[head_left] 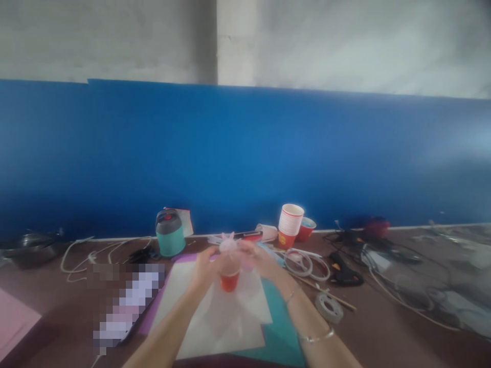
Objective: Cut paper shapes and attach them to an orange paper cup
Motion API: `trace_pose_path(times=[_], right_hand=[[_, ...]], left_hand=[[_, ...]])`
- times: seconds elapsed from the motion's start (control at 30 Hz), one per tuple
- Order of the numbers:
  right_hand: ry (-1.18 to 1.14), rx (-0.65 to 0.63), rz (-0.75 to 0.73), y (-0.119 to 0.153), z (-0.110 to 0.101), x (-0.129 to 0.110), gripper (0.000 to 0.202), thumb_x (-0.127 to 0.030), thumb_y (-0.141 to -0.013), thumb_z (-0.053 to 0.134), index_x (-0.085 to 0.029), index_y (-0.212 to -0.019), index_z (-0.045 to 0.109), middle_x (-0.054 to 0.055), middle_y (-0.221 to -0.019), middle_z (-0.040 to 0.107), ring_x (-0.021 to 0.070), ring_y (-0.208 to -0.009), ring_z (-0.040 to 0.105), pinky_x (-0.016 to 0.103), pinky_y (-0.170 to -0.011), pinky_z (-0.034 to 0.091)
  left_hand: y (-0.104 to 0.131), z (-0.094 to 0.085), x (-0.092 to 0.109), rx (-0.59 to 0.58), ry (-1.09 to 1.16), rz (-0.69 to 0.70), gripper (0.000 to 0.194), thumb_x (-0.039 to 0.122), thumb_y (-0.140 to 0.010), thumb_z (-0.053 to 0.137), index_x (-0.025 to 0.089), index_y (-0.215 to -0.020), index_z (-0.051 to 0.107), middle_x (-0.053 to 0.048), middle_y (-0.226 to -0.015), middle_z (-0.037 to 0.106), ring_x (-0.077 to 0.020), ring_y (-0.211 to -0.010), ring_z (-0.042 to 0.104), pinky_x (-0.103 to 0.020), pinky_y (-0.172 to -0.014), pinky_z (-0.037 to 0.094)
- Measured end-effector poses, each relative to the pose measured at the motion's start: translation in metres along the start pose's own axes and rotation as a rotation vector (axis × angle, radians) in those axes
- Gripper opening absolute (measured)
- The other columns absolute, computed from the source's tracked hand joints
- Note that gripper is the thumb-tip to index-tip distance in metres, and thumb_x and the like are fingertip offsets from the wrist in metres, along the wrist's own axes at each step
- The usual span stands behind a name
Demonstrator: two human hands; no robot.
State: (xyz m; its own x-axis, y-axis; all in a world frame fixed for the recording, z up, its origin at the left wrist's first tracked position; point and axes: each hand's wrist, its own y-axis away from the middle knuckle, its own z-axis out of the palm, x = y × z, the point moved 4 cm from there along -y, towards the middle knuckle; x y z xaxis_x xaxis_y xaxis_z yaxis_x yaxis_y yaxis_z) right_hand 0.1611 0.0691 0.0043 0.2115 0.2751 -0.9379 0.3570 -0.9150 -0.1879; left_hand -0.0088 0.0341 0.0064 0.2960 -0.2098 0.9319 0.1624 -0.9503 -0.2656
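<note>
A red paper cup (229, 282) stands over the white sheet (215, 327) in front of me. On top of it sits a small pale pink figure (228, 244) with ear-like points; blur hides its detail. My left hand (208, 267) closes round the upper left side of the cup, just below the figure. From the right, my right hand (258, 259) has its fingers pressed together on the pink figure. A bit of pink material shows below those fingers. Purple paper (152, 312) and teal paper (282, 319) lie under the white sheet.
Behind stand a teal pot with a dark lid (171, 237) and stacked paper cups (290, 225). At right lie coiled white tubing (307, 266), a tape roll (329, 307), a black glue gun (345, 272) and cables. A pixelated object (130, 304) lies left; a blue partition (238, 158) rises behind.
</note>
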Motion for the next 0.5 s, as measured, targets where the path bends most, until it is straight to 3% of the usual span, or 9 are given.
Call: trace_pose_path(times=[0.13,0.5], right_hand=[[0.038,-0.005,-0.066,-0.003,-0.006,-0.005,0.039,-0.045,-0.08,0.055,-0.017,-0.106,0.065,0.009,-0.106,0.068,0.0236,-0.099,0.061,0.038,-0.088,0.046],[0.051,0.144,-0.14,0.006,0.01,-0.024,0.022,-0.032,-0.075,0.061,-0.018,-0.092,0.067,0.005,-0.094,0.069,0.0212,-0.086,0.063,0.031,-0.076,0.049]], left_hand=[[0.0,0.001,-0.001,-0.004,0.012,-0.009,0.03,0.038,-0.071,0.059,0.015,-0.086,0.07,-0.006,-0.084,0.071,-0.024,-0.081,0.063,-0.031,-0.071,0.046],[-0.001,0.003,-0.002,-0.007,0.01,0.026,0.027,0.037,-0.07,0.06,0.015,-0.082,0.07,-0.007,-0.084,0.071,-0.0247,-0.082,0.063,-0.032,-0.075,0.045]])
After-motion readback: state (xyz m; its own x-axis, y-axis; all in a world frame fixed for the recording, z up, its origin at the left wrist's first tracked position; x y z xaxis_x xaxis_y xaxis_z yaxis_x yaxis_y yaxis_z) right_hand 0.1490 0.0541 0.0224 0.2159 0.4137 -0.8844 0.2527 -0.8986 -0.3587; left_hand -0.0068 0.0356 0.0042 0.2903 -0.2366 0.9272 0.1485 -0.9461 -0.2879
